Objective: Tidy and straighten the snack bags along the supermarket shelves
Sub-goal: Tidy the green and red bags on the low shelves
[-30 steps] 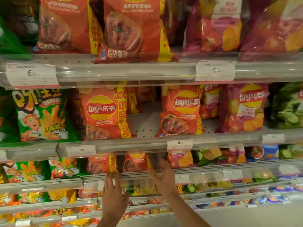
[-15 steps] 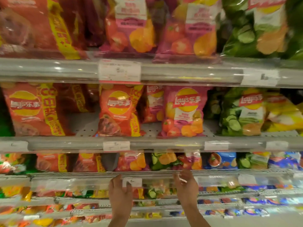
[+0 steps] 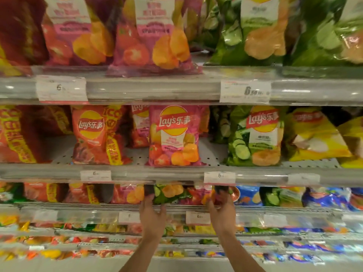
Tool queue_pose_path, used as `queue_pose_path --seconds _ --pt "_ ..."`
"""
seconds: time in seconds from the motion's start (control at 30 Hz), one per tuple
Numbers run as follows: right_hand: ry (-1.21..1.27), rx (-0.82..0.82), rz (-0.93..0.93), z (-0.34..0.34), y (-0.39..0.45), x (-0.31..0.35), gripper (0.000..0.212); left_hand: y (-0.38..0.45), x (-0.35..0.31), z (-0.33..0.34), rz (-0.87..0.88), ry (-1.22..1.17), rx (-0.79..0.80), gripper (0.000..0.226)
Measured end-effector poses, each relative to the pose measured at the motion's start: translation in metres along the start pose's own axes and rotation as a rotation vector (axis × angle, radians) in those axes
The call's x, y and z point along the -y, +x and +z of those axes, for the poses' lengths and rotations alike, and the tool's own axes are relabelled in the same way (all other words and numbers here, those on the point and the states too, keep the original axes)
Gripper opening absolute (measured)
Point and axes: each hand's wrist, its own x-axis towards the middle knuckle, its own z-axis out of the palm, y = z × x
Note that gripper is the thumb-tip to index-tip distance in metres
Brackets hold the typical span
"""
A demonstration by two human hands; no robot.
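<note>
1. Broadly, the shelves (image 3: 149, 89) run across the whole view in stacked tiers, each with a clear lip along the front edge that keeps the chip bags standing face-out with the price tags (image 3: 245, 91) below them.
2. On the middle tier the pink bag (image 3: 174, 136) and the green bag (image 3: 255, 136) stand upright near the lip, which is how a tidy row should look; the yellow bag (image 3: 314, 134) to their right leans over, so it likely needs righting.
3. On the lower tier a small green bag (image 3: 169, 194) lies tilted among pink and red ones, apparently out of line.
4. Both forearms reach up from below, wrists straight.
5. The left hand (image 3: 152, 216) grips the lower edge of that small green bag, thumb splayed to the right.
6. The right hand (image 3: 223, 211) seems to pinch a neighbouring red bag (image 3: 200, 195), though blur makes the grip uncertain.
</note>
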Motion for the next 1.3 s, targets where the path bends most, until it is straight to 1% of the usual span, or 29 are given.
queue_pose_path --seconds 0.1,0.13,0.2,0.27,0.33,0.4,0.43,0.5,0.53,0.57,0.6,0.63,0.7,0.8,0.97,1.13,1.2,1.3 --pt "-0.090 0.058 -0.015 0.006 0.014 0.001 0.043 0.013 -0.010 0.007 -0.038 0.007 0.047 0.050" --pt "-0.118 0.084 -0.009 0.010 0.018 0.001 0.049 0.019 -0.011 0.009 -0.033 0.031 0.058 0.052" --pt "-0.146 0.132 0.001 0.016 0.026 0.002 0.068 0.030 -0.012 0.016 -0.026 0.049 0.082 0.059" --pt "-0.164 0.172 -0.006 0.024 0.035 0.002 0.084 0.042 -0.013 0.021 -0.065 -0.037 0.133 0.075" --pt "-0.174 0.225 0.012 0.029 0.045 0.003 0.088 0.051 -0.013 0.023 -0.063 -0.139 0.181 0.084" --pt "-0.179 0.266 0.047 0.033 0.051 0.005 0.084 0.061 -0.009 0.025 -0.047 -0.178 0.245 0.077" --pt "-0.187 0.277 0.057 0.034 0.054 0.007 0.081 0.067 -0.007 0.026 -0.076 -0.204 0.291 0.072" --pt "-0.221 0.283 0.082 0.037 0.057 0.010 0.080 0.084 -0.005 0.027 -0.201 -0.265 0.377 0.057" --pt "-0.260 0.274 0.096 0.038 0.058 0.012 0.082 0.091 -0.004 0.026 -0.254 -0.237 0.411 0.044" --pt "-0.302 0.259 0.112 0.038 0.058 0.014 0.085 0.096 -0.002 0.024 -0.296 -0.166 0.444 0.036" --pt "-0.334 0.240 0.132 0.039 0.058 0.015 0.088 0.099 0.003 0.024 -0.312 -0.115 0.463 0.035" --pt "-0.356 0.220 0.148 0.040 0.058 0.015 0.089 0.101 0.007 0.025 -0.302 -0.106 0.459 0.035" --pt "-0.377 0.189 0.148 0.040 0.054 0.016 0.084 0.101 0.012 0.025 -0.256 -0.179 0.446 0.037" --pt "-0.366 0.154 0.113 0.041 0.048 0.017 0.074 0.099 0.016 0.025 -0.234 -0.230 0.423 0.060" --pt "-0.295 0.120 0.067 0.039 0.038 0.022 0.074 0.093 0.017 0.020 -0.141 -0.172 0.340 0.073" --pt "-0.194 0.075 0.028 0.037 0.031 0.026 0.072 0.092 0.013 0.006 -0.135 -0.221 0.304 0.086" --pt "-0.178 0.080 0.018 0.036 0.030 0.028 0.070 0.093 0.014 0.000 -0.134 -0.270 0.286 0.086" --pt "-0.197 0.074 0.001 0.032 0.031 0.031 0.067 0.092 0.016 -0.003 -0.117 -0.331 0.285 0.081"
